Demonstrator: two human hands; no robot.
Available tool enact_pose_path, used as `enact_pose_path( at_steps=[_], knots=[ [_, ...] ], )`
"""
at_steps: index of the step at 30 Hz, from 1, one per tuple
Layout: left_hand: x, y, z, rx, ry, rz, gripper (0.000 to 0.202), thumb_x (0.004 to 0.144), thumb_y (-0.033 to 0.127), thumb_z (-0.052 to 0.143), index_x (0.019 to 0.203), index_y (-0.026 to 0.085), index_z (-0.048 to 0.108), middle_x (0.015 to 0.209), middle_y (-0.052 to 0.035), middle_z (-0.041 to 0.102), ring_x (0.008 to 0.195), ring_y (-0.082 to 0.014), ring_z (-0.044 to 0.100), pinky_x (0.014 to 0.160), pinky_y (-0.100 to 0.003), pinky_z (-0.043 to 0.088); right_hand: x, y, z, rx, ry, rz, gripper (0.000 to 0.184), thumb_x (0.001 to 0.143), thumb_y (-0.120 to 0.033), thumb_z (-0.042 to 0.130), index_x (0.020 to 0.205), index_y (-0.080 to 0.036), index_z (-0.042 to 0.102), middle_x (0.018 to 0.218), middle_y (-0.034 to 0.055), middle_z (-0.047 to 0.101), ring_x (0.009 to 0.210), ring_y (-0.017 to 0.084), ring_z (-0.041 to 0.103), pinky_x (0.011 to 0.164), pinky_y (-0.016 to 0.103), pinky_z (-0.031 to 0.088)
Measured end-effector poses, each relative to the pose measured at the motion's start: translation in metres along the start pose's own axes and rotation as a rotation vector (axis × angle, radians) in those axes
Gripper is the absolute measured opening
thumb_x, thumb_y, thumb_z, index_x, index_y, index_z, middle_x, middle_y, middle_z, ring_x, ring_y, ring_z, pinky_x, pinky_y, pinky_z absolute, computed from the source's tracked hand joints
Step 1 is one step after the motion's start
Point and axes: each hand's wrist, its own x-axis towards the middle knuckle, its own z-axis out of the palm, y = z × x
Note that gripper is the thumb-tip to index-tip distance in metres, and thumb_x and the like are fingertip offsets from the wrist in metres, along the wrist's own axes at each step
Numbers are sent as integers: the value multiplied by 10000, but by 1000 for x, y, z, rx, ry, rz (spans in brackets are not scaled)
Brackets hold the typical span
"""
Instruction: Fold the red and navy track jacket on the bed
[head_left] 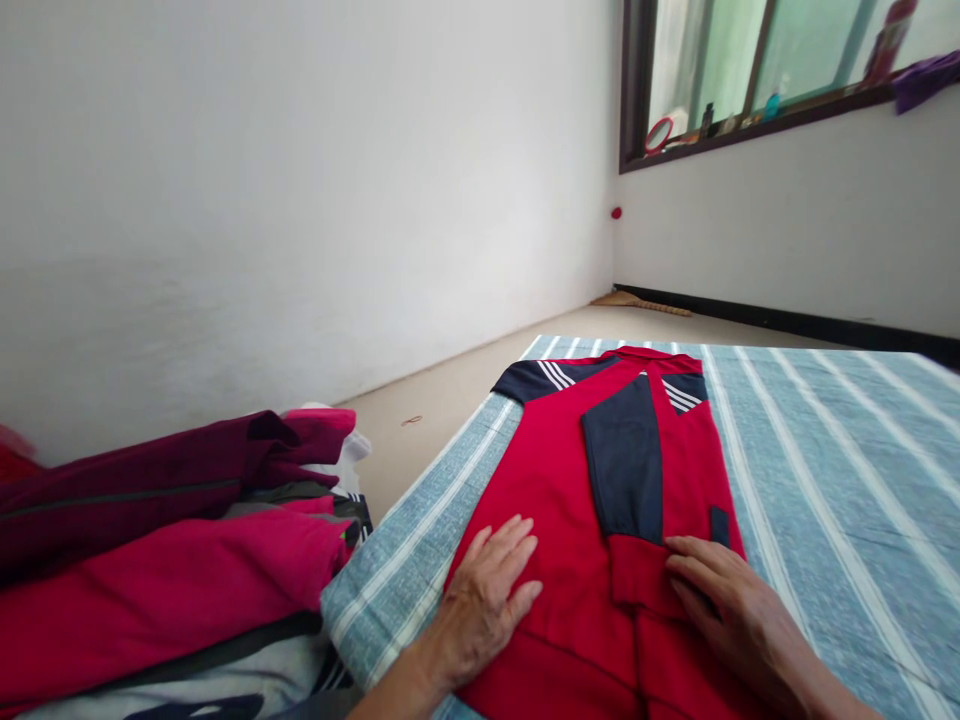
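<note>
1. Red jacket [559, 480]: front and centre, laid flat on striped sheet [840, 480], collar at far end, hem end toward the person. Landmark for everything below.
2. Left hand [487, 595]: palm down on the jacket's lower left part, fingers extended; grip flat, holding nothing.
3. Right hand [724, 600]: on the jacket's lower right, fingertips at red cuff [649, 575]; cannot tell whether the grip pinches fabric or just rests.
4. Navy sleeve [626, 470]: folded in, lying lengthwise over the jacket's body, cuff toward the person.
5. Markings: parallel white stripes on navy panels at both jacket shoulders. Small dark patch [719, 526] at the jacket's right edge, just beyond the right hand; too small to read.
6. Clothes pile left of the jacket: maroon garment [150, 490] above pink garment [172, 580]; pale garment [281, 665] low down, its dark print cut off, unreadable.
7. Window ledge, beyond the jacket to the right: red-rimmed mirror [659, 135], dark bottle [706, 121], blue bottle [772, 105], purple cloth [926, 82]. Bottle labels too small to read.
</note>
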Motion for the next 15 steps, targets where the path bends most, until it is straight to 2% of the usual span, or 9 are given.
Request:
enact_pose_path(
  at_steps=[2, 5, 15],
  knots=[
    [-13, -16, 5, 44, 85, -57, 367, 924, 241, 457, 1283, 180, 505, 1337, -122, 547, 1250, -252, 493, 1010, -493, 441, 2, -1, -2, -2, -6, -5, 187, 927, -235, 463, 965, -241, 646, 1104, 64, 657, 999, 222, 626, 851, 384, 522],
    [-28, -31, 12, 87, 139, -97, 344, 936, 276, 436, 1244, 158, 534, 1301, -141, 575, 1212, -260, 532, 967, -462, 488, 3, -2, -5, -6, -3, -2, 199, 924, -240, 459, 958, -235, 655, 1091, 65, 663, 992, 221, 631, 849, 377, 524],
    [-33, -39, 20, 143, 194, -67, 329, 947, 300, 417, 1213, 175, 565, 1255, -108, 616, 1164, -239, 573, 962, -434, 497, 2, -2, -2, -7, -1, 22, 206, 923, -241, 465, 951, -240, 669, 1093, 68, 667, 992, 221, 636, 854, 372, 528]
  ],
)
